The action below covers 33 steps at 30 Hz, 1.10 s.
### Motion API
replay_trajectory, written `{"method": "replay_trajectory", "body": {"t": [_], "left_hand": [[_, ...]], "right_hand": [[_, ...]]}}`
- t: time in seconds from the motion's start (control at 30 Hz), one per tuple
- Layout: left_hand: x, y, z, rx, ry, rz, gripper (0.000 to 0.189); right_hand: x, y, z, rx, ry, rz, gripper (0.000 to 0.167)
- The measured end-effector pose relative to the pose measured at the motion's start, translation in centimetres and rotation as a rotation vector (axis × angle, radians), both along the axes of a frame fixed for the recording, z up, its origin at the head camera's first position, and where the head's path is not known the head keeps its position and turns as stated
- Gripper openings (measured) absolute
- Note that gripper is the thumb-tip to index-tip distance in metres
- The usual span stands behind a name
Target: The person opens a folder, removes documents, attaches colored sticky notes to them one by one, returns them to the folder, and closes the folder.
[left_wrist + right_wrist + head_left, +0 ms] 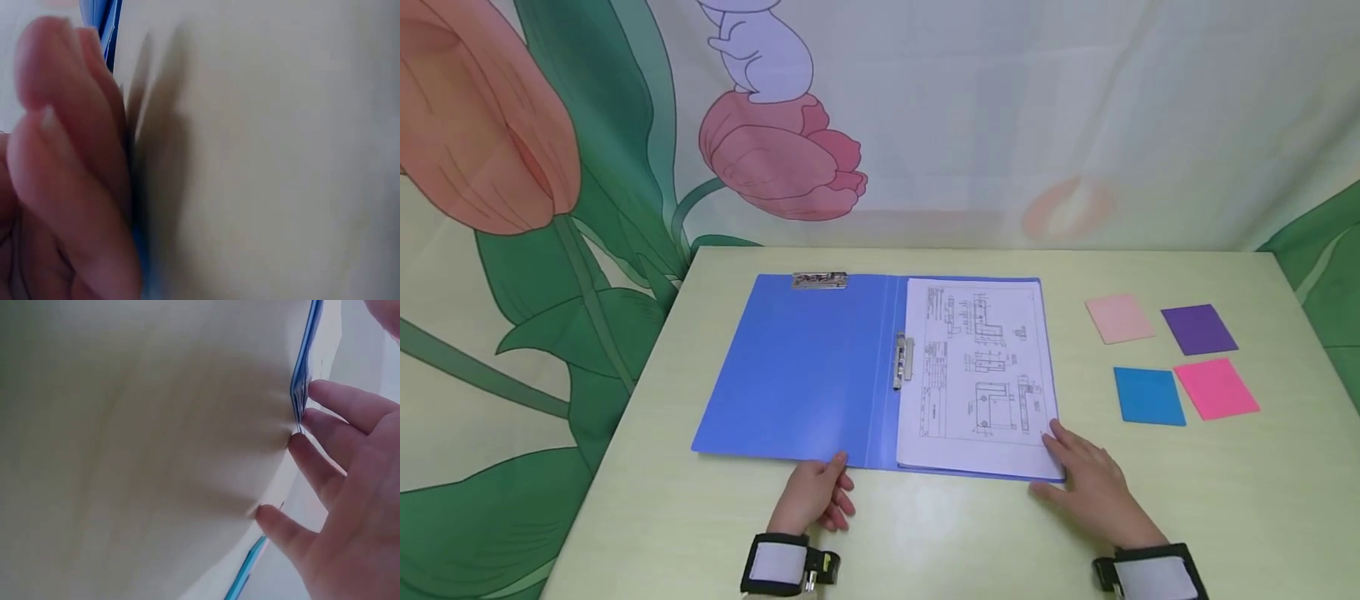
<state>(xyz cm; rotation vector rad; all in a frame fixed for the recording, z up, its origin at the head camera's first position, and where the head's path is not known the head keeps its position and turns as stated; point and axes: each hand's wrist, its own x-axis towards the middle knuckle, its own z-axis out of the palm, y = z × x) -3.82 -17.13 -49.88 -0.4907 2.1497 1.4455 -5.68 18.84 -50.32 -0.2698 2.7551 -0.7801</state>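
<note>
A blue folder point(797, 367) lies spread flat on the table, with a metal clip point(819, 281) at the top of its left cover and another clip point(901, 362) near the spine. White sheets point(955, 333) printed with technical drawings rest on the right cover. My left hand point(816, 496) is at the folder's lower edge, its thumb touching the left cover near the spine and its other fingers loosely bent over the table. At the lower right corner of the sheets, my right hand point(1093, 483) spreads its fingers, fingertips touching the paper and folder edge.
Right of the folder lie four-sided paper squares: light pink point(1120, 318), purple point(1199, 329), blue point(1149, 396) and bright pink point(1217, 389). The pale table point(647, 500) ends at a printed flower curtain point(962, 125) behind.
</note>
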Motion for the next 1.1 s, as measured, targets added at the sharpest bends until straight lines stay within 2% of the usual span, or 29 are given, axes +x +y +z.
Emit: {"method": "replay_trajectory", "body": {"t": [0.13, 0.17, 0.23, 0.3, 0.37, 0.4, 0.43, 0.47, 0.53, 0.63, 0.73, 0.83, 0.97, 1.1], "left_hand": [[-0.2, 0.4, 1.0, -0.113, 0.032, -0.057, 0.048], [-0.3, 0.5, 1.5, -0.157, 0.053, -0.087, 0.046], [-1.0, 0.9, 2.5, -0.263, 0.139, -0.165, 0.037], [-2.4, 1.5, 3.4, -0.359, 0.277, -0.239, 0.026], [-4.4, 2.2, 3.8, -0.457, 0.407, -0.290, 0.022], [-5.5, 2.6, 3.6, -0.498, 0.456, -0.299, 0.027], [-6.6, 2.9, 3.4, -0.525, 0.474, -0.297, 0.035], [-7.7, 3.3, 3.2, -0.552, 0.479, -0.292, 0.043], [-9.8, 4.0, 2.5, -0.606, 0.442, -0.282, 0.056], [-11.7, 5.0, 1.6, -0.708, 0.359, -0.276, 0.068], [-12.3, 5.2, 1.0, -0.799, 0.317, -0.281, 0.071], [-12.6, 5.3, 0.5, -0.862, 0.313, -0.294, 0.074], [-12.8, 5.8, 0.0, -0.914, 0.327, -0.290, 0.076], [-12.8, 6.1, 0.2, -0.918, 0.313, -0.286, 0.078]], "right_hand": [[0.2, -0.4, 0.4, 0.028, -0.022, -0.028, 0.074], [0.2, -0.5, 0.5, 0.033, -0.028, -0.029, 0.073], [0.2, -0.7, 0.5, 0.044, -0.038, -0.031, 0.073], [0.2, -0.7, 0.5, 0.053, -0.044, -0.034, 0.073], [0.1, -0.6, 0.4, 0.060, -0.038, -0.036, 0.072], [0.1, -0.6, 0.3, 0.062, -0.036, -0.038, 0.072], [0.0, -0.5, 0.3, 0.062, -0.034, -0.042, 0.071], [0.0, -0.4, 0.3, 0.059, -0.029, -0.047, 0.070], [-0.1, -0.3, 0.4, 0.048, -0.021, -0.053, 0.069], [0.0, -0.2, 0.6, 0.041, -0.021, -0.059, 0.067], [0.1, -0.6, 0.7, 0.046, -0.023, -0.055, 0.067], [0.1, -0.7, 0.9, 0.058, -0.014, -0.053, 0.066], [0.0, -0.5, 0.9, 0.072, -0.010, -0.051, 0.066], [-0.1, -0.4, 0.5, 0.067, -0.005, -0.051, 0.066]]}}
